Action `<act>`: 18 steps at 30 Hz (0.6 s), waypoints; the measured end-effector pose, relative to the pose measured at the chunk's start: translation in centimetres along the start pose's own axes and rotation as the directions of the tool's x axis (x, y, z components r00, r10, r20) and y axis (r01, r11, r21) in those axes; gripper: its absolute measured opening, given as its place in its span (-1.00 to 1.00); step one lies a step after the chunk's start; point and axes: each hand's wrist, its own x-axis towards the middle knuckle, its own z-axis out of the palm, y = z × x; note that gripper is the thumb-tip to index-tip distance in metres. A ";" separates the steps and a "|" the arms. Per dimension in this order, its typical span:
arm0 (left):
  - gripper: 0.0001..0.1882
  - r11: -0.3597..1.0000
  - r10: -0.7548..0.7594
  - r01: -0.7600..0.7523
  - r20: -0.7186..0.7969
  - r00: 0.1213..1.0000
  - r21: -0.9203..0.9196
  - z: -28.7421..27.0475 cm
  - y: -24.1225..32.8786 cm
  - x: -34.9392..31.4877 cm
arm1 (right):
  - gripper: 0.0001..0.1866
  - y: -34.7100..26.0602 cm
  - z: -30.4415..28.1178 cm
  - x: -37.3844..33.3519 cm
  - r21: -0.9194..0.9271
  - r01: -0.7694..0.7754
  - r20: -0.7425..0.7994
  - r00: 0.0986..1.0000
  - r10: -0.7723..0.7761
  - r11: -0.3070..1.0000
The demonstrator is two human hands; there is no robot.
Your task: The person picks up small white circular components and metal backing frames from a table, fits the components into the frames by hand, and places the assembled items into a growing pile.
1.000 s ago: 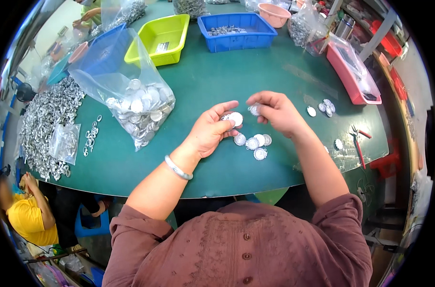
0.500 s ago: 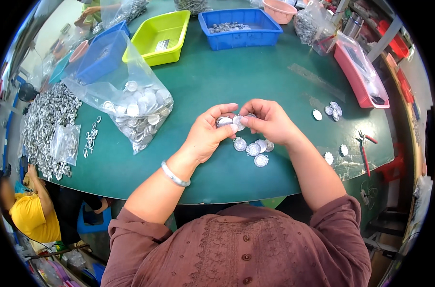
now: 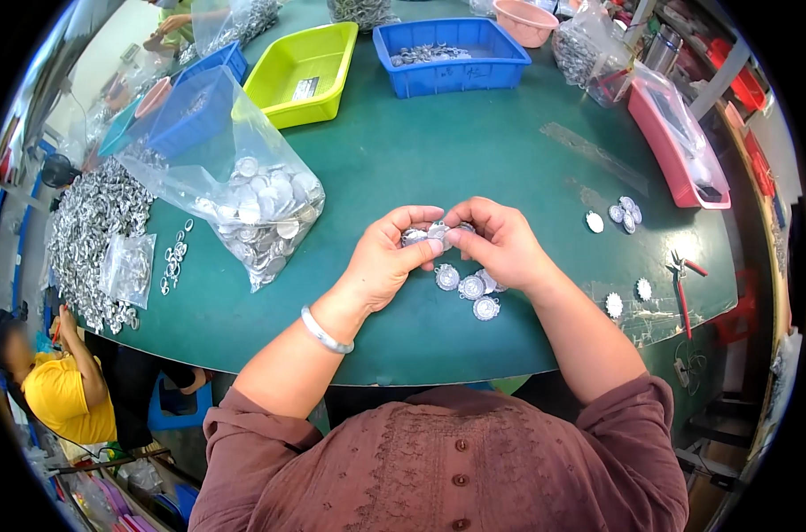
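Observation:
Both my hands meet over the middle of the green table [image 3: 403, 160]. My left hand [image 3: 383, 257] is closed around several round silver medallions [image 3: 438, 230], their edges showing between thumb and fingers. With thumb and forefinger, my right hand [image 3: 499, 238] pinches at the same medallions from the other side; its fingertips partly hide them. Just below the hands lies a small cluster of loose round medallions [image 3: 471, 286], each with a little loop at its rim. Part of that cluster is covered by my right hand.
Left of my hands stands a clear bag of silver discs [image 3: 270, 208], beside a heap of silver metal pieces [image 3: 97, 230]. A green tray [image 3: 310, 66], blue tray [image 3: 456, 75] and pink tray [image 3: 665, 146] line the far side. Red-handled pliers [image 3: 682, 293] lie right. A person in yellow [image 3: 66, 399] sits left.
My view has shifted slightly, so the whole scene sits a little lower. My fingers have moved a little over the medallions, which stay between both hands.

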 end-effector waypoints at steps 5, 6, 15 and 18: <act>-0.69 0.993 -0.077 0.077 0.011 0.997 -0.090 -0.1 0.5 0.0 | -0.80 -1.0 -0.6 0.0 0.054 -0.092 -0.035 0.995 0.094 0.994; -0.70 0.991 -0.082 0.082 0.009 0.997 -0.104 -0.1 0.5 -0.1 | -0.79 -1.0 -0.6 0.0 0.084 -0.082 -0.039 0.996 0.086 0.993; -0.74 0.978 -0.087 0.081 -0.022 0.996 -0.190 -0.6 0.6 0.1 | -0.61 -0.8 -0.7 0.3 0.310 -0.035 -0.033 0.998 0.048 0.950; -0.75 0.979 -0.098 0.095 -0.008 0.995 -0.183 -0.4 0.8 0.0 | -0.65 -0.5 -0.6 0.4 0.320 -0.027 -0.045 0.998 0.043 0.947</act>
